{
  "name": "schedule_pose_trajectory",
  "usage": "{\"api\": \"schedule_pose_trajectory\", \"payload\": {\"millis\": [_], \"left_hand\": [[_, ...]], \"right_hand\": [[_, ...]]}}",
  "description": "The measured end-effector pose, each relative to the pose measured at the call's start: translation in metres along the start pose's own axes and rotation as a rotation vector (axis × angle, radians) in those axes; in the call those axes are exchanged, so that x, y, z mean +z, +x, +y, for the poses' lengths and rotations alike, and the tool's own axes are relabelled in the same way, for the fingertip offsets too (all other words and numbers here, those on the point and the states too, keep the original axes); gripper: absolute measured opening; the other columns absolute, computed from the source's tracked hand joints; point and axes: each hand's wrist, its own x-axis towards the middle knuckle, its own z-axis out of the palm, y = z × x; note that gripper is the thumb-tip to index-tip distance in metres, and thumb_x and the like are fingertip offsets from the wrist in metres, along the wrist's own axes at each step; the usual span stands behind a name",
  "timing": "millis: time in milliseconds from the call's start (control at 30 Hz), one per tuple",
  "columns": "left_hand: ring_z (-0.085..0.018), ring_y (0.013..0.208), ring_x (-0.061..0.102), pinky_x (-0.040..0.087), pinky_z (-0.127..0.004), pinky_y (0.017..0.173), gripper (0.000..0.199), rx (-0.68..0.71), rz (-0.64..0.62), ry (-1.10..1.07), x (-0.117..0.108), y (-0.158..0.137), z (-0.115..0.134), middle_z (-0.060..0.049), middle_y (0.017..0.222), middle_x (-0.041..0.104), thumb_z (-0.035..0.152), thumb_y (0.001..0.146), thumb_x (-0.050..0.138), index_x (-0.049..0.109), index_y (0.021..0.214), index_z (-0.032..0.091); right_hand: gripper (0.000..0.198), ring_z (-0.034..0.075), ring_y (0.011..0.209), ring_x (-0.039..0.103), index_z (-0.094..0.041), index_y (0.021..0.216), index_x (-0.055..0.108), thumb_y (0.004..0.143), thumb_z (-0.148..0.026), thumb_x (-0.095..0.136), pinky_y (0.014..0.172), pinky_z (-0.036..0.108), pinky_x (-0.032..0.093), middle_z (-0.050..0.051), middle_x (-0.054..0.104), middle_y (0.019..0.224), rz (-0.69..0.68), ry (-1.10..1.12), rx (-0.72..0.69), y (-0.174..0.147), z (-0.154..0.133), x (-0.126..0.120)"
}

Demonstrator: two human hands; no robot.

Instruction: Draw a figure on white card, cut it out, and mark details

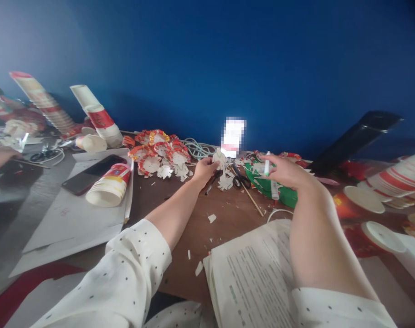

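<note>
My left hand is closed on a small white paper cutout, pinched at its edge and held up over the table. My right hand grips a white marker with a green end, held nearly upright to the right of the cutout. Below the left hand lie a dark pen and more white cutouts. Black-handled scissors and a thin wooden stick rest between the hands. Under the right hand is a green sheet with a white tube on it.
Red-and-white paper cutouts are heaped left of centre. A lit, blurred-out screen stands at the blue wall. Paper cups, a phone, printed sheets and a black cylinder surround the work. Another person's hand is far left.
</note>
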Motion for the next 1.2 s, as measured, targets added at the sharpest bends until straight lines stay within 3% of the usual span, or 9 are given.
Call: {"api": "schedule_pose_trajectory", "payload": {"millis": [67, 200, 400, 500, 667, 867, 1033, 1200], "left_hand": [[-0.006, 0.045, 0.039, 0.029, -0.021, 0.048, 0.013, -0.003, 0.004, 0.006, 0.0, -0.001, 0.0, 0.005, 0.052, 0.049, 0.021, 0.08, 0.07, 0.06, 0.071, 0.017], [-0.007, 0.045, 0.04, 0.029, -0.021, 0.048, 0.01, -0.012, 0.001, 0.011, 0.001, -0.002, 0.002, 0.005, 0.052, 0.049, 0.021, 0.081, 0.069, 0.062, 0.073, 0.016], [-0.008, 0.048, 0.042, 0.032, -0.021, 0.05, 0.012, -0.008, 0.008, 0.054, 0.001, -0.001, 0.0, 0.005, 0.052, 0.05, 0.024, 0.078, 0.071, 0.063, 0.074, 0.017], [-0.009, 0.05, 0.043, 0.034, -0.021, 0.051, 0.014, -0.019, 0.016, 0.052, 0.001, 0.001, -0.002, 0.005, 0.053, 0.05, 0.027, 0.075, 0.074, 0.063, 0.076, 0.017], [-0.01, 0.053, 0.045, 0.036, -0.022, 0.053, 0.013, -0.014, 0.029, 0.052, 0.003, 0.001, -0.001, 0.004, 0.055, 0.051, 0.027, 0.075, 0.074, 0.065, 0.076, 0.018], [-0.012, 0.059, 0.05, 0.04, -0.023, 0.059, 0.012, 0.01, 0.098, 0.073, 0.001, 0.002, -0.001, 0.002, 0.063, 0.059, 0.028, 0.076, 0.072, 0.067, 0.078, 0.018], [-0.013, 0.063, 0.054, 0.041, -0.023, 0.063, 0.011, 0.066, 0.087, 0.163, -0.002, 0.007, -0.006, 0.0, 0.066, 0.062, 0.028, 0.081, 0.067, 0.069, 0.08, 0.017], [-0.015, 0.066, 0.057, 0.042, -0.024, 0.063, 0.011, 0.05, 0.079, 0.179, -0.002, 0.008, -0.005, -0.001, 0.068, 0.064, 0.029, 0.078, 0.07, 0.07, 0.079, 0.017]], "right_hand": [[0.079, 0.023, 0.079, 0.071, -0.031, 0.145, 0.06, 0.069, -0.02, 0.078, 0.072, 0.031, 0.052, 0.003, 0.078, 0.107, -0.117, 0.025, -0.075, 0.0, -0.01, 0.006], [0.064, 0.028, 0.097, 0.072, -0.025, 0.131, 0.071, 0.067, -0.025, 0.08, 0.079, 0.033, 0.055, 0.008, 0.075, 0.123, -0.146, -0.032, -0.178, 0.003, -0.024, 0.019], [0.033, 0.027, 0.095, 0.072, -0.026, 0.11, 0.079, 0.078, -0.03, 0.072, 0.079, 0.033, 0.054, 0.006, 0.079, 0.106, -0.168, -0.035, -0.182, 0.013, -0.025, 0.035], [0.037, 0.029, 0.099, 0.072, -0.03, 0.115, 0.079, 0.079, -0.034, 0.071, 0.08, 0.036, 0.054, 0.006, 0.078, 0.113, -0.117, -0.081, -0.139, 0.015, -0.025, 0.038], [0.043, 0.031, 0.107, 0.07, -0.027, 0.128, 0.073, 0.087, -0.036, 0.061, 0.085, 0.04, 0.053, 0.008, 0.076, 0.119, 0.203, -0.102, -0.031, 0.009, -0.048, 0.039], [0.034, 0.032, 0.101, 0.071, -0.029, 0.118, 0.074, 0.091, -0.043, 0.06, 0.077, 0.038, 0.052, 0.009, 0.078, 0.11, 0.014, -0.132, -0.124, -0.004, -0.091, 0.065], [0.054, 0.036, 0.112, 0.068, -0.023, 0.135, 0.063, 0.09, -0.052, 0.062, 0.083, 0.041, 0.053, 0.016, 0.071, 0.127, 0.067, -0.156, -0.163, -0.01, -0.105, 0.085], [0.053, 0.037, 0.112, 0.069, -0.023, 0.139, 0.062, 0.088, -0.039, 0.062, 0.086, 0.044, 0.054, 0.015, 0.074, 0.12, 0.048, -0.078, -0.096, -0.011, -0.107, 0.089]]}}
